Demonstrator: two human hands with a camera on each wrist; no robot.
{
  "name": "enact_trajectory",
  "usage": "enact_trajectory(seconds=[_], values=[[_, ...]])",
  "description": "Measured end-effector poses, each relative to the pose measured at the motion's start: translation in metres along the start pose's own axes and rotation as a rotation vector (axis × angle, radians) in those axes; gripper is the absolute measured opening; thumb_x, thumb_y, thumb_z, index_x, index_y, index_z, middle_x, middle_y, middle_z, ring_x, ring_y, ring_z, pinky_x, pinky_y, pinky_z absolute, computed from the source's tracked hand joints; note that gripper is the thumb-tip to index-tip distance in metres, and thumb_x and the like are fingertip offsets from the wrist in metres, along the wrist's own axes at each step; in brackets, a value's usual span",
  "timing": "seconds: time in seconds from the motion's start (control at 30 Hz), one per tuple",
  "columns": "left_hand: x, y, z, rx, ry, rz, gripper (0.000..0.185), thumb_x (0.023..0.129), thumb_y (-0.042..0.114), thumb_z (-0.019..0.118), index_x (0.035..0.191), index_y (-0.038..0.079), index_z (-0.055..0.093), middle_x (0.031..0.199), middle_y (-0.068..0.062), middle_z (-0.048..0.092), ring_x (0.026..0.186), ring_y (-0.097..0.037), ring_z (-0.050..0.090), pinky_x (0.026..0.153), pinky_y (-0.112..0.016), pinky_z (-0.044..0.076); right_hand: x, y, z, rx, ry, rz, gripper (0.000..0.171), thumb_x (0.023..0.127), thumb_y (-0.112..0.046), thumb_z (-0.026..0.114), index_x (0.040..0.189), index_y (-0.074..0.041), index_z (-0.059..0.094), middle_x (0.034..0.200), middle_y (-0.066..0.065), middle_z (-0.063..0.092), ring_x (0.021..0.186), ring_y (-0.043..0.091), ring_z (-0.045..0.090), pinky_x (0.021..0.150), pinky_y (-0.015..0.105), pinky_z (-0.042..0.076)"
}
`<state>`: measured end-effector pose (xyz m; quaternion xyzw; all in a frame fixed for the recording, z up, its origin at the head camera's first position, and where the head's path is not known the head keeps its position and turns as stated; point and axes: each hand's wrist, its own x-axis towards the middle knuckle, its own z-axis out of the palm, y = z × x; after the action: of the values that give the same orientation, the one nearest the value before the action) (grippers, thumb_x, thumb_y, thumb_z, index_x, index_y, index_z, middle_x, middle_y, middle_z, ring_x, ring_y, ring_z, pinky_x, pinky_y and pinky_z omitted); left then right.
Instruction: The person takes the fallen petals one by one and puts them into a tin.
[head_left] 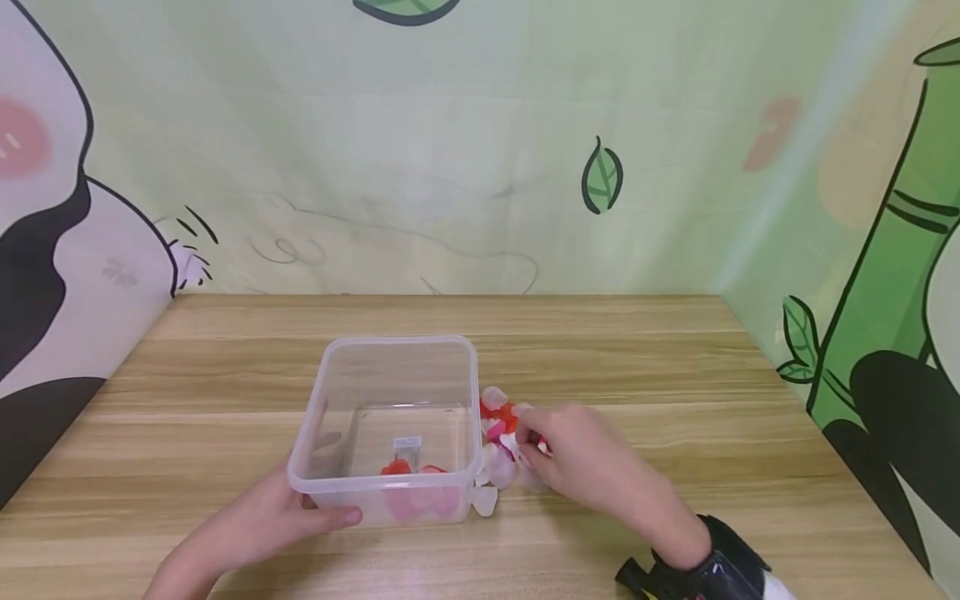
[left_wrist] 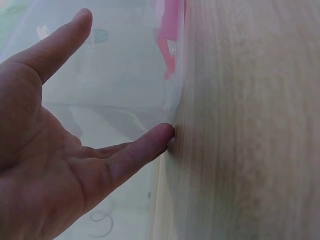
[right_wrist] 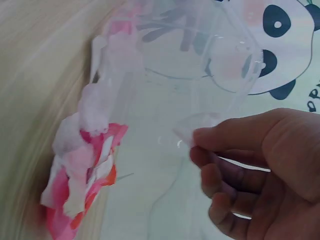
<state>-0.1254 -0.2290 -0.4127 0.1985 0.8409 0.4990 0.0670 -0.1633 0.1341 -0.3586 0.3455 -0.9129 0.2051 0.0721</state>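
Left hand (head_left: 255, 521) braces clear plastic box (head_left: 390, 367) near table's (head_left: 675, 350) front edge, fingers straight against wall. Right hand (head_left: 592, 462) pinches pale petal (right_wrist: 187, 131) beside petal pile (head_left: 498, 442), just right of box. Few petals already inside; most of pile left outside.

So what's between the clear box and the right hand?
In the head view, a small heap of pink, red and white petals lies on the table between the clear box and the right hand.
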Motion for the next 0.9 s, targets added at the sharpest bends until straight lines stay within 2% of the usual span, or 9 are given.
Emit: enact_trajectory(seconds=[0.23,0.5,0.77,0.9], values=[[0.000,-0.001,-0.001,-0.045,-0.022,0.029,0.127,0.085,0.023,0.088,0.164,0.034,-0.011,0.152,-0.032,0.036,0.113,-0.036,0.058,0.087,-0.031,0.052,0.003,-0.009,-0.005,0.013,0.171,-0.020,0.013,0.085,-0.002,0.078,0.085,-0.013,0.072,0.075,-0.010,0.061,0.063,0.003,0.050,0.054,0.020,0.044],[0.001,-0.002,-0.001,-0.046,-0.029,0.055,0.127,0.085,0.022,0.087,0.164,0.031,-0.012,0.152,-0.030,0.038,0.111,-0.033,0.060,0.087,-0.030,0.052,0.005,-0.013,-0.006,0.031,0.326,-0.094,0.014,0.082,-0.003,0.084,0.090,-0.010,0.076,0.084,-0.005,0.069,0.069,0.007,0.054,0.060,0.021,0.048],[0.004,-0.003,0.000,-0.100,-0.043,0.091,0.129,0.085,0.013,0.086,0.164,0.031,-0.015,0.161,-0.026,0.026,0.121,-0.044,0.053,0.093,-0.027,0.049,0.010,-0.019,-0.007,0.086,0.418,-0.165,0.014,0.082,0.000,0.084,0.092,-0.007,0.076,0.085,-0.003,0.070,0.072,0.009,0.061,0.061,0.020,0.050],[0.003,-0.004,0.000,-0.082,-0.040,0.085,0.128,0.086,0.015,0.086,0.164,0.030,-0.014,0.156,-0.029,0.032,0.118,-0.040,0.056,0.092,-0.029,0.050,0.012,-0.023,-0.007,0.105,0.443,-0.198,0.015,0.082,0.000,0.084,0.094,-0.007,0.076,0.088,-0.002,0.072,0.076,0.010,0.063,0.062,0.021,0.051]])
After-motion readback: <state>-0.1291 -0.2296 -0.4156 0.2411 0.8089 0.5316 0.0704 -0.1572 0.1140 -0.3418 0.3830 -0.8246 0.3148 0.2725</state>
